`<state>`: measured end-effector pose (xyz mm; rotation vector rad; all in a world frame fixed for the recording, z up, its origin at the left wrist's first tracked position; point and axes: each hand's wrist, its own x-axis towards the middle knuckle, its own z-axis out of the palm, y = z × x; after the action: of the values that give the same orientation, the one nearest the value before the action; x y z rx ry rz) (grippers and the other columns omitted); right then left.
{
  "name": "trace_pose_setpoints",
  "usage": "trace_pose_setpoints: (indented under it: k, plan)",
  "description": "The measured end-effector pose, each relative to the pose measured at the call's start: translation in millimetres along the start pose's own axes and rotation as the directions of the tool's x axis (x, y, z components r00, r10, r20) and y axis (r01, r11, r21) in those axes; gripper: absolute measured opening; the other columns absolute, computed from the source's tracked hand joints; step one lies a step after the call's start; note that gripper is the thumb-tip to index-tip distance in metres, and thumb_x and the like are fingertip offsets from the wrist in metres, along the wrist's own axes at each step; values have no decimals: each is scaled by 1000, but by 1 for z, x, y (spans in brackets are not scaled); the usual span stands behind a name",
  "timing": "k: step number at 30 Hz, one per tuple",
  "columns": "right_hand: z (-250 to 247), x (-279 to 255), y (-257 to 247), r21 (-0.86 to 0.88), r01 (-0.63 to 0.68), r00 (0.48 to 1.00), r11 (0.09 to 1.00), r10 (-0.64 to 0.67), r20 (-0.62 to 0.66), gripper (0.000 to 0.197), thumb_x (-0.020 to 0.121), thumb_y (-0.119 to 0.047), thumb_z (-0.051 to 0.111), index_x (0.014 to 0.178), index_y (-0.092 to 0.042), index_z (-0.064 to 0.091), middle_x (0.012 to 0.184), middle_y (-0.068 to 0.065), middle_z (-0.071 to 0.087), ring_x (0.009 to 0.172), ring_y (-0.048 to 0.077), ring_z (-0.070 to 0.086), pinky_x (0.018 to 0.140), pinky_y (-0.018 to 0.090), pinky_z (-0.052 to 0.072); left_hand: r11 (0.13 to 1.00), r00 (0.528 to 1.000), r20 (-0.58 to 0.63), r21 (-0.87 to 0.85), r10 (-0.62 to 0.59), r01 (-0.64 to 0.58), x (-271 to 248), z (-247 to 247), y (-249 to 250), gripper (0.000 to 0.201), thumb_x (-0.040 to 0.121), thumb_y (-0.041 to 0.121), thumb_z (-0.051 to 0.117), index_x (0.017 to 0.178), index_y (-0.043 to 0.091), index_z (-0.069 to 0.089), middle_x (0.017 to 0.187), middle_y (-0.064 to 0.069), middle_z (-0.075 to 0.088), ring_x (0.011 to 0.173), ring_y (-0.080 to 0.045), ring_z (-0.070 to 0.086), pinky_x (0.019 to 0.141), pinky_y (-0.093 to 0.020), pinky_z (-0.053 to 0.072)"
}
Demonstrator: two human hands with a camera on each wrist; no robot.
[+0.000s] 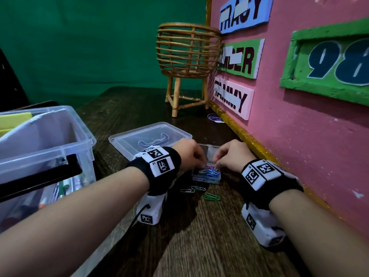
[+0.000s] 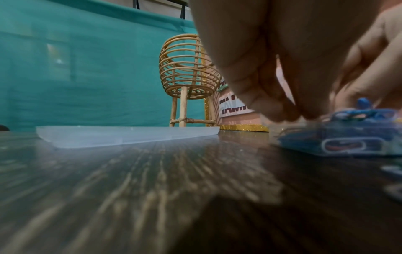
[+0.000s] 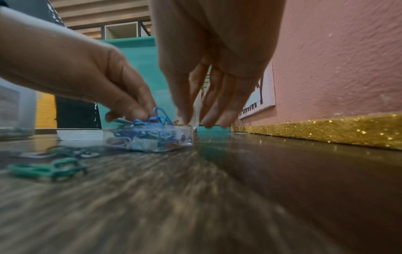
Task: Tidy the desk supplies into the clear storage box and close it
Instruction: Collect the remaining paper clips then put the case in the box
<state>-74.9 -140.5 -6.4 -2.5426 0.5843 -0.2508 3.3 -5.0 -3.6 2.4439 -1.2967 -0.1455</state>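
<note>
A small clear paper clip case [image 1: 206, 175] sits on the dark wooden desk, full of coloured clips, with its hinged lid [image 1: 209, 150] standing open behind. My left hand [image 1: 201, 165] reaches into the case from the left, its curled fingertips [image 3: 130, 111] bunched on the paper clips [image 3: 152, 120]. My right hand [image 1: 216, 162] comes in from the right and pinches the little lid [image 3: 196, 106] between thumb and fingers. Loose clips [image 1: 192, 189] and a green pair [image 1: 212, 196] lie in front of the case. The big clear storage box [image 1: 60, 136] stands open at the left.
The storage box's lid [image 1: 149, 136] lies flat just behind my left hand. A rattan basket stand [image 1: 187, 50] is at the back. A pink board [image 1: 299, 136] with a gold glitter edge [image 1: 249, 140] walls the right side. Bare wood stretches in front of my wrists.
</note>
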Motion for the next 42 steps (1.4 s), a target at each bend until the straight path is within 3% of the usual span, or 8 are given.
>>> trace_pose_setpoints:
  k: [4, 6, 10, 13, 20, 26, 38, 42]
  plan:
    - [0, -3, 0, -4, 4, 997, 1000, -3, 82, 13, 68, -10, 77, 64, -20, 70, 71, -7, 64, 80, 12, 61, 71, 24, 45, 998, 993, -107, 13, 56, -54, -13, -3, 6, 19, 83, 31, 66, 91, 14, 73, 93, -3, 73, 78, -7, 55, 60, -16, 36]
    - [0, -3, 0, -1, 9, 996, 1000, -9, 88, 13, 68, -10, 77, 64, -21, 70, 74, -5, 66, 82, 13, 62, 72, 24, 46, 994, 994, 9, 5, 108, -108, -27, -2, 9, 20, 82, 33, 68, 92, 17, 73, 93, 1, 72, 78, -7, 58, 61, -14, 40]
    - [0, -4, 0, 29, 34, 997, 999, -36, 65, 7, 73, -13, 75, 69, -18, 72, 76, -4, 66, 81, 9, 58, 65, 18, 42, 962, 921, 295, 13, 256, -271, -46, 3, 15, 33, 85, 31, 65, 118, 27, 64, 122, 5, 63, 110, -8, 56, 93, -15, 41]
    - [0, -6, 0, 43, 58, 998, 997, -59, 18, 5, 77, -15, 72, 80, -15, 75, 80, -3, 65, 81, 8, 55, 66, 19, 39, 939, 872, 383, 26, 306, -342, -47, 5, 17, 36, 87, 22, 62, 124, 22, 61, 132, 4, 58, 121, -9, 51, 89, 3, 27]
    - [1, -4, 0, 37, 66, 998, 997, -67, 17, 10, 79, -13, 68, 83, -17, 76, 99, 2, 71, 92, 12, 57, 79, 21, 38, 960, 950, 242, 150, 198, -238, -45, 0, 10, 19, 82, 18, 67, 100, 20, 73, 109, -2, 70, 100, -17, 63, 92, -28, 49]
    - [0, -2, 0, 25, 57, 998, 998, -57, 1, 13, 83, -12, 64, 87, -14, 76, 102, 4, 70, 88, 11, 55, 76, 21, 38, 968, 958, 281, 219, 58, -123, -49, 1, 4, 42, 82, 37, 66, 122, 28, 60, 123, 0, 61, 110, -17, 57, 89, -21, 43]
    - [0, -4, -2, 18, 65, 998, 998, -65, 8, 17, 84, -9, 60, 89, -14, 75, 109, 5, 68, 104, 17, 59, 81, 22, 40, 993, 975, 220, 113, 7, -33, -40, 0, 4, 23, 77, 18, 72, 99, 22, 73, 103, 2, 71, 82, -4, 54, 73, -17, 41]
    - [-1, -5, -4, 15, 67, 997, 998, -68, 39, 26, 84, -4, 53, 86, -18, 75, 116, 5, 66, 109, 20, 58, 91, 27, 44, 999, 999, 27, 0, 40, -40, -34, -4, 3, 20, 77, 12, 72, 96, 17, 75, 96, 1, 73, 78, -3, 57, 63, -4, 41]
